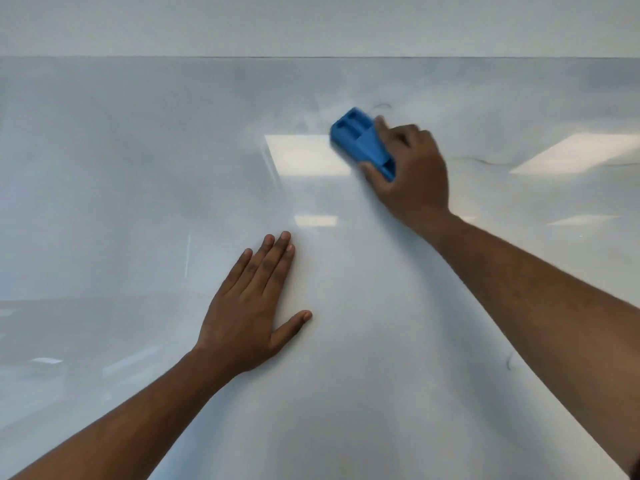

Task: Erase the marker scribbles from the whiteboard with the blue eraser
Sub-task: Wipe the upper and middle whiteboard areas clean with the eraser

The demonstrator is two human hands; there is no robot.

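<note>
Two faint marks remain upper right of the eraser; right hand fingers grip it, so sweep there, left hand flat, bracing the board.

Nothing to read here, honestly. The blue eraser has no brand or label that I can make out, just moulded recesses on its back. The whiteboard carries only a few faint marker squiggles near the eraser and off to the right, loops and lines, not letters or numbers.
</note>
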